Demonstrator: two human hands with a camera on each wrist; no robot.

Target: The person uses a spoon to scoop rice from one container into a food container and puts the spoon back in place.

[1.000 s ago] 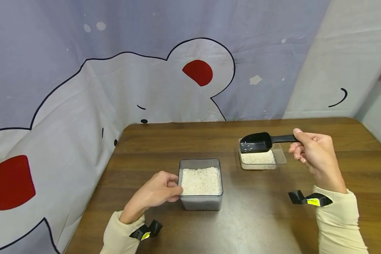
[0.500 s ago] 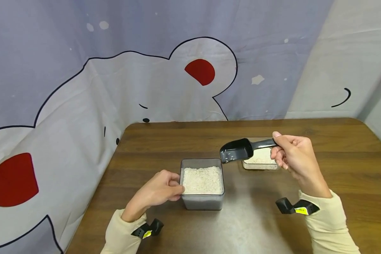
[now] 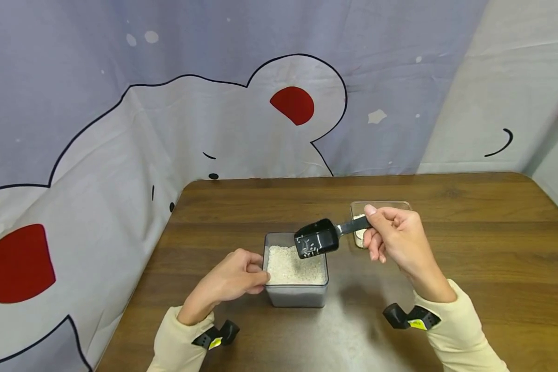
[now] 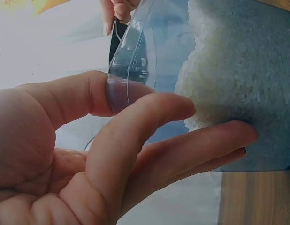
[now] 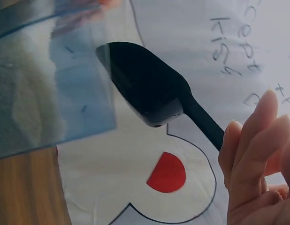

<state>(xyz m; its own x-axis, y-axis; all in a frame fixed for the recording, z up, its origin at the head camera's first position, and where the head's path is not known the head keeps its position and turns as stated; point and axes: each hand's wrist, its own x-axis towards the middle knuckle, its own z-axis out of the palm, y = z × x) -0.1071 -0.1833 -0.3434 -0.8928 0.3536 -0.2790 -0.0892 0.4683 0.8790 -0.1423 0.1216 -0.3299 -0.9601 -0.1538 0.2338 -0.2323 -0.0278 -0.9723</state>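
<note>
My left hand pinches the left wall of a grey see-through container filled with rice. In the left wrist view its thumb lies at the rim and its fingers against the outer wall. My right hand grips the handle of a black scoop between thumb and fingers. The scoop's bowl hangs over the container's back right corner, with a few grains clinging inside it. In the right wrist view the scoop appears dark, its tip near the container's rim.
Behind my right hand stands a shallow clear tray with rice in it, partly hidden by the hand. Everything rests on a brown wooden table. A printed cloth hangs along the table's back edge.
My right hand has carried the scoop leftward and toward me, from above the shallow tray to over the container's rim. My left hand keeps its hold on the container.
</note>
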